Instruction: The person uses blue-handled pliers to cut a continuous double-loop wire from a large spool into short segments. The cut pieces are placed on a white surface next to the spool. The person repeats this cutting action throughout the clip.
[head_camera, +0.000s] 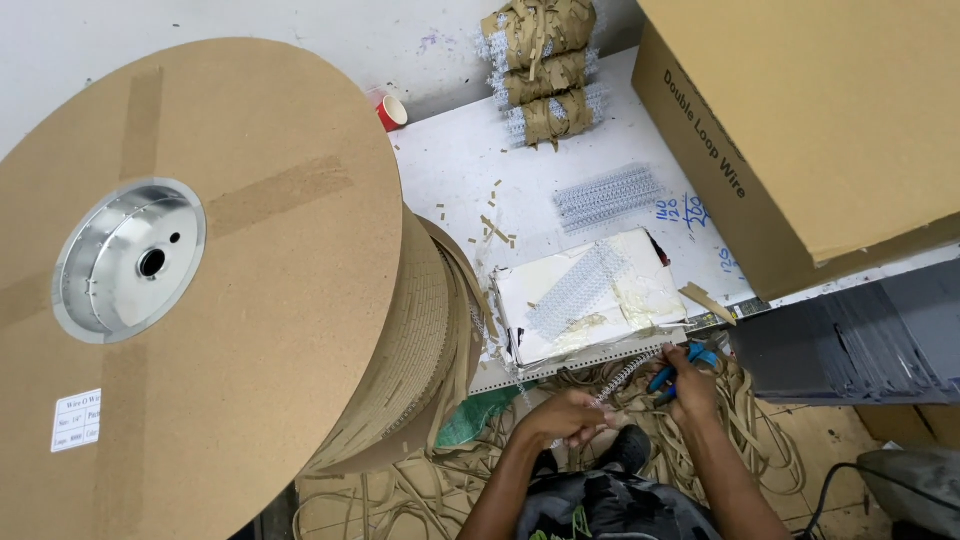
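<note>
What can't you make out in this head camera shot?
Head view:
- Cutter tips: the right hand covers the blue-handled cutters.
- Wire strip: its lower end vanishes under the left hand.
- Big spool: its bottom is cut off by the frame edge.

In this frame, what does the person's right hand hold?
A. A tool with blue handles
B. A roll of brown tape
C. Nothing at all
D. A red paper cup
A. The right hand grips a blue-handled tool at the end of the white wire coil strip, whose other end the left hand holds.
</note>
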